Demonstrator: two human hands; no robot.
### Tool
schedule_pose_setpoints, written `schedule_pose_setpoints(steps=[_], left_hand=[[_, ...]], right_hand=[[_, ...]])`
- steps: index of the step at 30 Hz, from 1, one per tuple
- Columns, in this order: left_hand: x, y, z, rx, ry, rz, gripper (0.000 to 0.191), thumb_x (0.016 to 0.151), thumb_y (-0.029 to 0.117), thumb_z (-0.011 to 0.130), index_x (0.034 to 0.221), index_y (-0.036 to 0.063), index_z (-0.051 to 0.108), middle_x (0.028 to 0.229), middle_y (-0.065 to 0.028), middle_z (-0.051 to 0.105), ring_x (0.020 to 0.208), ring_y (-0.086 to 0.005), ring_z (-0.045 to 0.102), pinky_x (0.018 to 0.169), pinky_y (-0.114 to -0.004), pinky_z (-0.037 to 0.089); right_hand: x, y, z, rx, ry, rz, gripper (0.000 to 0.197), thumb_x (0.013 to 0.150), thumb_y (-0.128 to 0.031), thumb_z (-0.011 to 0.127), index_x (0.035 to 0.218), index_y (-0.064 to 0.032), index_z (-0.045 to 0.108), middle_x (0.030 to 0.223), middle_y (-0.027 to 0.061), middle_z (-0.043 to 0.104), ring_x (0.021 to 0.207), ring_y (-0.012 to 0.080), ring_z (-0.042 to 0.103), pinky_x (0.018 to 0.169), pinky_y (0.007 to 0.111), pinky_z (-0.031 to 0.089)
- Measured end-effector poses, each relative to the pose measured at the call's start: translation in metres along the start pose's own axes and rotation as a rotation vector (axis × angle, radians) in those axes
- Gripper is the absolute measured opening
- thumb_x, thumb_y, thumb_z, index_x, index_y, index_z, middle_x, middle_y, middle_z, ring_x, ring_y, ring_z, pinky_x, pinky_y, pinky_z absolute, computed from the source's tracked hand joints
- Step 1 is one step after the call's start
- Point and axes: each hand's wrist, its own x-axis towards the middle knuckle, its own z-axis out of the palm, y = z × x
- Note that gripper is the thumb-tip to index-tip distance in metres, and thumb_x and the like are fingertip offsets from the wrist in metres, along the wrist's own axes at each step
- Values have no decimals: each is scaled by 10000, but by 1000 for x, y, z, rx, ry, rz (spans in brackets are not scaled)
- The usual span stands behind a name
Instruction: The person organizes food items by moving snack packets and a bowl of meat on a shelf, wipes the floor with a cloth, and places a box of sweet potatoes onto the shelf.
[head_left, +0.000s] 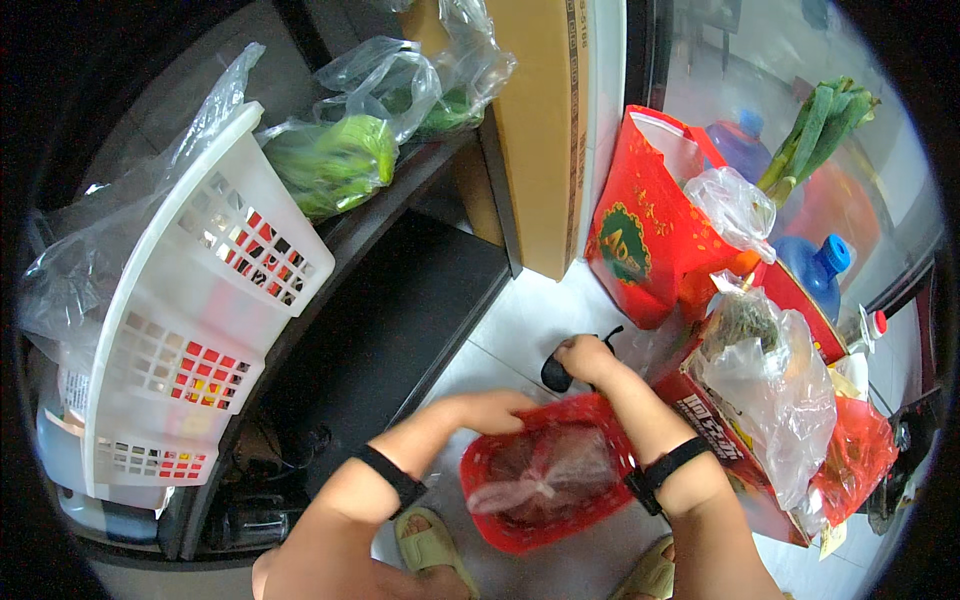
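Note:
My left hand (501, 411) grips the far left rim of a red plastic basket (499, 534) low above or on the floor; I cannot tell which. Inside the basket lies a knotted clear plastic bag (538, 487) whose contents are blurred. Beyond the basket, my right hand (586, 358) has its fingers closed on a small black object (556, 373), from which a thin strap or cord sticks out. The hand covers much of that object, so its kind is unclear. Black bands circle both forearms.
At left, a white plastic basket (217, 307) and bagged green vegetables (337, 161) stand on a dark shelf (420, 184). A tall cardboard box (536, 142) is ahead. A red bag (637, 232), cartons (720, 435), plastic bags and blue-capped water bottles (810, 270) crowd the right.

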Motion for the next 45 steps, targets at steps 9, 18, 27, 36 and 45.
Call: schedule_pose_setpoints(steps=[9, 18, 27, 36, 45], left_hand=[[-104, -57, -91, -720, 739, -353, 286, 721, -3, 462, 961, -4, 618, 784, -78, 638, 557, -176, 603, 496, -282, 496], [-89, -79, -136, -821, 1025, -325, 216, 731, 37, 473, 926, -8, 555, 829, -127, 621, 569, -243, 616, 478, -349, 552], [-65, -137, -182, -1037, 1469, -352, 456, 876, 405, 514, 1174, 60, 495, 1048, -151, 578, 839, -268, 624, 600, -377, 589], [1, -162, -182, -120, 1580, -331, 1238, 542, 464, 832, 1425, 15, 88, 1461, -238, 168, 1354, -330, 190, 1104, -376, 187], [-2, -189, -227, 6, 1610, -483, 935, 576, 543, 779, 1274, 12, 453, 1330, -219, 441, 1229, -355, 422, 1023, -395, 327]], right_hand=[[3, -83, -39, 550, 470, -265, 380, 880, -315, 493, 1039, 5, 620, 1005, 240, 623, 997, 346, 589, 874, 379, 443], [17, -74, 0, 761, 500, -156, 432, 920, -331, 448, 1057, 49, 603, 1013, 241, 626, 1008, 345, 584, 904, 367, 421], [22, -52, 27, 758, 313, -148, 333, 834, -250, 597, 1018, 27, 617, 888, 156, 660, 823, 226, 627, 755, 313, 473], [9, -48, 28, 675, 165, -151, 294, 811, -205, 580, 1027, -12, 630, 885, 138, 667, 824, 233, 639, 735, 329, 489], [-2, -10, 44, 560, 71, -61, 280, 797, -236, 588, 999, -54, 657, 941, 144, 666, 868, 257, 644, 774, 340, 495]])
